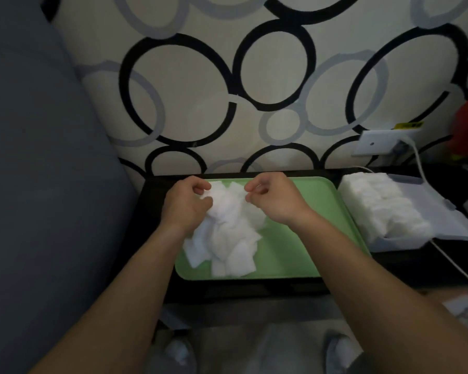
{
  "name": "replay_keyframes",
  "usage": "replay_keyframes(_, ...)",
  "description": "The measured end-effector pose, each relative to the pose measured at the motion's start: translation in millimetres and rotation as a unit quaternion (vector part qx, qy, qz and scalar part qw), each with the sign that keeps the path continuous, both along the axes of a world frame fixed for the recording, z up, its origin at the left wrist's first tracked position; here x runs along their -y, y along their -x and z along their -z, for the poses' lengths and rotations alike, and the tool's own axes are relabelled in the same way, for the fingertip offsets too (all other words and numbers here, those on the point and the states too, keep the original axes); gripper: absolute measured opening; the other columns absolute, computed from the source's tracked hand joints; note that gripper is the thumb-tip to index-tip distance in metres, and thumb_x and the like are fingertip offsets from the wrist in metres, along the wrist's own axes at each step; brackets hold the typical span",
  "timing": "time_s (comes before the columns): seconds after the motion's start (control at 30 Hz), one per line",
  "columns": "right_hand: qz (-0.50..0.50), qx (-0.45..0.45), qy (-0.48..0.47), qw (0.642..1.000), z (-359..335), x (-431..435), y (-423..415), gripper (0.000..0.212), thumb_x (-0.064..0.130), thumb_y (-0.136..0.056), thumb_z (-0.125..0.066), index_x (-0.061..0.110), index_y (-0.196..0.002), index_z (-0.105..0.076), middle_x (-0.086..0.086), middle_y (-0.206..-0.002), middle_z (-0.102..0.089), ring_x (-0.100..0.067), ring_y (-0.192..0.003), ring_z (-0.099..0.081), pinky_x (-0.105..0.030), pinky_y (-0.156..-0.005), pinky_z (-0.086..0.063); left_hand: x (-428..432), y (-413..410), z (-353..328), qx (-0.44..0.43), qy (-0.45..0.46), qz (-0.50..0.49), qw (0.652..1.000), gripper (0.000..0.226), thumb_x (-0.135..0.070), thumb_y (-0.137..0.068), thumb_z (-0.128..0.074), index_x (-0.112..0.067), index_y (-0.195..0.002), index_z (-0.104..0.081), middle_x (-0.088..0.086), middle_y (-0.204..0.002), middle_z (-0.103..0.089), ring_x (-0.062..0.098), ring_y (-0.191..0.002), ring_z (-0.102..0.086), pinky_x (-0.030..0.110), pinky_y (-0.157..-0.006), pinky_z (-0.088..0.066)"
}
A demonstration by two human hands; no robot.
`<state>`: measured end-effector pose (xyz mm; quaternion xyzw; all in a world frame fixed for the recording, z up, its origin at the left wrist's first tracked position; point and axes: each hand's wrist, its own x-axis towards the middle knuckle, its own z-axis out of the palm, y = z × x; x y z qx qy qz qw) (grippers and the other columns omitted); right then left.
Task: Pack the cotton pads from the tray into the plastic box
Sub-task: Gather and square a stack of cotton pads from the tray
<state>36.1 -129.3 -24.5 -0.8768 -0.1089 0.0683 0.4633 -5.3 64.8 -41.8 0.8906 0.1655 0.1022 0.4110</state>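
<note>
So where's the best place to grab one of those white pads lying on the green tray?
Pinch a loose corner that sticks out at the near edge of the cotton pads, coming from above. They are thin, flat squares lying overlapped on the green tray, so a jutting corner should lift one free.

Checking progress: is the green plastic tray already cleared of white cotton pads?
No, a loose pile of white cotton pads lies on the green plastic tray.
</note>
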Motion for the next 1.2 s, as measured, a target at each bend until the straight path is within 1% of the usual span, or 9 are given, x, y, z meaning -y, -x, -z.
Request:
replay_keyframes(0.17,0.003,0.015,-0.003,1.0,14.7,-24.8,-9.9,0.019,0.026,-0.08,-0.079,0.02,-0.097,-0.07,0.004,-0.087,-0.071,-0.007,-0.079,-0.065,-0.014,-0.062,-0.041,-7.1,-7.9,9.5,-0.039,0.015,0.008,0.999,0.047,-0.021,-0.08,-0.078,-0.018,-0.123,-0.061,-0.002,-0.111,-0.058,0.015,-0.099,-0.057,0.025,-0.081,-0.041)
replay_keyframes(0.37,-0.062,0.021,0.032,0.997,18.3,-33.6,-13.9,0.038,0.019,-0.077,-0.08,0.027,-0.111,-0.065,0.006,-0.084,-0.061,-0.005,-0.066,-0.055,-0.018,-0.061,-0.042,-10.2,-12.5,11.7,-0.017,0.082,-0.003,0.996,0.034,-0.012,-0.078,-0.08,-0.023,-0.104,-0.062,-0.005,-0.088,-0.064,0.011,-0.08,-0.062,0.019,-0.061,-0.045)
replay_keyframes(0.5,-0.108,0.017,0.068,0.992,16.0,-27.3,-15.8,0.024,0.011,-0.079,-0.069,0.028,-0.096,-0.071,0.006,-0.079,-0.061,-0.006,-0.064,-0.054,-0.021,-0.059,-0.042,-11.6,-12.3,13.0,-0.01,0.11,0.012,0.994,0.032,-0.006,-0.077,-0.08,-0.02,-0.103,-0.066,-0.003,-0.088,-0.065,0.014,-0.081,-0.063,0.025,-0.069,-0.049)
replay_keyframes(0.6,-0.106,0.009,0.076,0.991,16.4,-19.7,-13.7,0.016,0.011,-0.082,-0.063,0.023,-0.084,-0.073,0.011,-0.077,-0.065,-0.001,-0.067,-0.057,-0.012,-0.057,-0.041,-13.7,-12.0,16.0,-0.003,0.144,0.019,0.989,0.032,-0.004,-0.076,-0.08,-0.021,-0.1,-0.068,-0.002,-0.09,-0.065,0.018,-0.085,-0.064,0.033,-0.076,-0.054)
replay_keyframes(0.73,-0.067,-0.011,0.02,0.997,16.0,-4.7,-12.9,0.015,0.025,-0.085,-0.065,0.018,-0.075,-0.073,0.002,-0.071,-0.07,-0.008,-0.064,-0.063,-0.032,-0.069,-0.054,-13.6,-11.4,16.1,-0.009,0.174,0.022,0.985,0.034,-0.002,-0.076,-0.079,-0.023,-0.099,-0.066,-0.001,-0.091,-0.064,0.017,-0.083,-0.063,0.031,-0.073,-0.05)
replay_keyframes(0.8,-0.048,-0.018,-0.007,0.999,15.0,4.8,-12.6,0.022,0.035,-0.084,-0.072,0.017,-0.071,-0.069,-0.001,-0.067,-0.068,-0.012,-0.061,-0.063,-0.034,-0.065,-0.054,-12.9,-10.5,15.1,-0.041,0.171,0.031,0.984,0.037,-0.002,-0.076,-0.079,-0.021,-0.103,-0.064,-0.001,-0.094,-0.064,0.015,-0.082,-0.062,0.03,-0.072,-0.051)
replay_keyframes(0.93,-0.029,-0.045,-0.089,0.995,14.2,22.6,-11.1,0.017,0.012,-0.078,-0.081,0.014,-0.077,-0.064,-0.006,-0.076,-0.06,-0.019,-0.068,-0.061,-0.035,-0.063,-0.053,-11.2,-7.9,13.2,-0.093,0.189,0.057,0.976,0.046,-0.003,-0.075,-0.081,-0.019,-0.113,-0.058,0.006,-0.101,-0.066,0.018,-0.074,-0.066,0.027,-0.062,-0.052)
replay_keyframes(1.07,-0.018,-0.102,-0.179,0.978,11.5,35.2,-11.5,0.035,0.002,-0.076,-0.08,0.018,-0.103,-0.064,-0.005,-0.085,-0.064,-0.021,-0.076,-0.065,-0.039,-0.07,-0.051,-8.5,-4.6,3.7,-0.087,0.05,0.046,0.994,0.058,-0.018,-0.074,-0.084,-0.021,-0.125,-0.056,0.004,-0.121,-0.053,0.021,-0.102,-0.058,0.032,-0.083,-0.049)
replay_keyframes(1.2,-0.021,-0.131,-0.242,0.961,5.4,34.5,-7.9,0.026,0.003,-0.08,-0.077,0.016,-0.101,-0.068,-0.011,-0.091,-0.072,-0.033,-0.088,-0.069,-0.049,-0.083,-0.052,6.9,2.6,-11.7,-0.005,-0.023,0.05,0.998,0.059,-0.033,-0.071,-0.084,-0.031,-0.125,-0.058,-0.001,-0.123,-0.042,0.023,-0.115,-0.049,0.04,-0.098,-0.047)
